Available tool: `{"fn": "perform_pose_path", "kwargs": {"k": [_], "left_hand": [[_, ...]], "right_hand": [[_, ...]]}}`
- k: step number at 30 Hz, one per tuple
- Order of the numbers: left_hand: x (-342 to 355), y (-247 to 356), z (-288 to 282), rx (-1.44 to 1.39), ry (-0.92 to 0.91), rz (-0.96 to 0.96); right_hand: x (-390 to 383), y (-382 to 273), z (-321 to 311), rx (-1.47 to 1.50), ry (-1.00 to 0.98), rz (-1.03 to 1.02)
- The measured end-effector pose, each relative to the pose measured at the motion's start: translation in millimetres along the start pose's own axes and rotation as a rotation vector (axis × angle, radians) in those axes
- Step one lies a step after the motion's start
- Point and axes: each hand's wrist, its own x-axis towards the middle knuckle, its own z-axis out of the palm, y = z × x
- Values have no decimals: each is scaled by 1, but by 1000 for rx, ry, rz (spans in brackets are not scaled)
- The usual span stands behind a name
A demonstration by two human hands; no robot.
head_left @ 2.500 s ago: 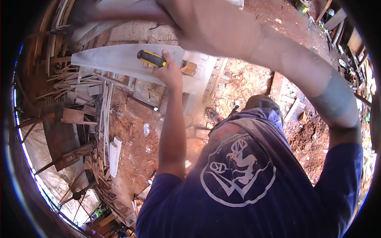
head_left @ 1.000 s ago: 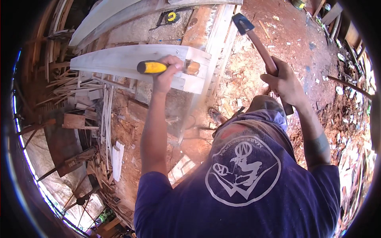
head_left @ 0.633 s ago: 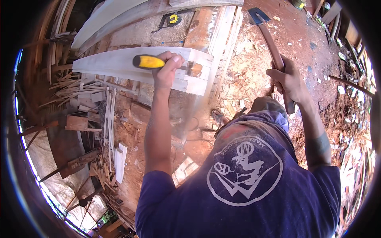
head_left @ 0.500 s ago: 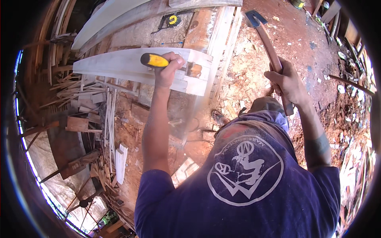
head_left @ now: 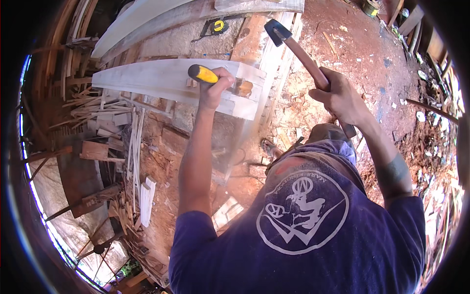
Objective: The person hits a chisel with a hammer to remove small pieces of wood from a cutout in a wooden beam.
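My left hand [head_left: 215, 88] is closed around the yellow handle of a chisel [head_left: 203, 74], its black butt end pointing up and to the left. The blade is hidden behind my fist. This hand is over a pale, tapered wooden board [head_left: 161, 76], just left of a squarish brownish recess [head_left: 244, 88] near the board's wide end. My right hand [head_left: 342, 98] grips the wooden handle of a hammer [head_left: 306, 59]. Its dark metal head is raised up and to the left, beyond the board's right end and apart from the chisel.
A black and yellow tape measure [head_left: 217, 26] lies on the work surface behind the board. Long curved timbers [head_left: 142, 24] rest at the far left. Scrap sticks [head_left: 90, 110] pile up on the left; wood chips litter the reddish ground [head_left: 338, 29] at right.
The hammer's head has swung left and slightly down, toward the chisel, as my right hand shifted left. My left hand and the chisel appear slightly further right, along with the board.
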Motion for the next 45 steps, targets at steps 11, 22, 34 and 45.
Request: {"fn": "perform_pose_path", "kwargs": {"k": [11, 22, 34, 45], "left_hand": [[5, -9, 0, 147, -123, -146], [-6, -13, 8, 274, -49, -62], [-19, -20, 5, 189, 28, -116], [22, 14, 63, 292, 375, -65]], "right_hand": [[15, -55, -20, -310, 198, -537], [20, -82, -1, -716, -21, -699], [17, -42, 20, -538, -71, -598], [-11, 6, -13, -58, 173, -160]]}}
